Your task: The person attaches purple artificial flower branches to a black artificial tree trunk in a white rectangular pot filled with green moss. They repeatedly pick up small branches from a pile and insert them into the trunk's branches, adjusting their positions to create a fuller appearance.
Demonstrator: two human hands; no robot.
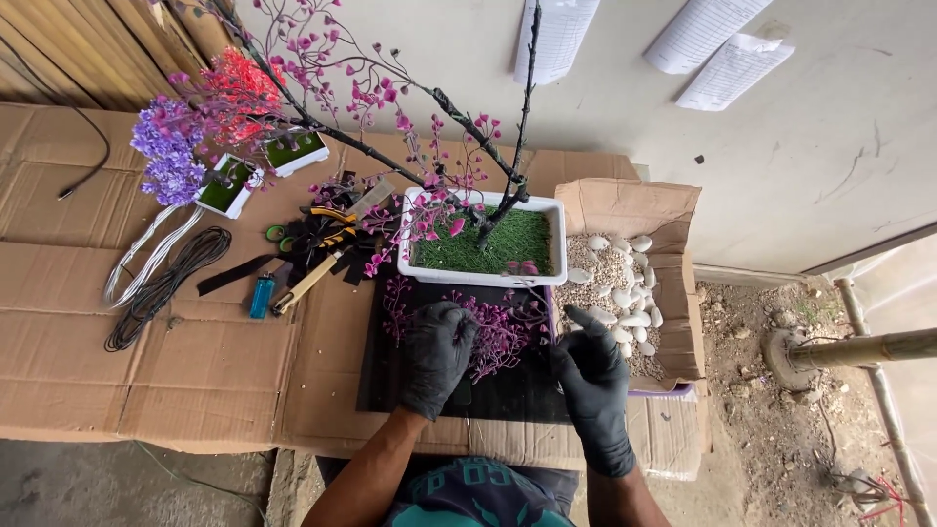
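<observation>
Both my hands wear black gloves over a black mat [508, 395] on the cardboard. My left hand [437, 353] presses palm-down on a heap of small magenta bead sprigs [500, 332], fingers curled into them. My right hand [590, 376] hovers just right of the heap with thumb and fingers pinched together; whether a thin piece is between them is too small to tell. Beyond the mat stands a white rectangular planter [485, 274] with green turf and a dark branched tree [459, 117] carrying pink bead blossoms.
A cardboard box of gravel and white pebbles [625, 283] sits right of the planter. To the left lie pliers [310, 278], a blue lighter [261, 295], black tape strips, coiled black wire [161, 288], white wire, and small purple [168, 151] and red [239, 88] bead trees. Bare ground lies at right.
</observation>
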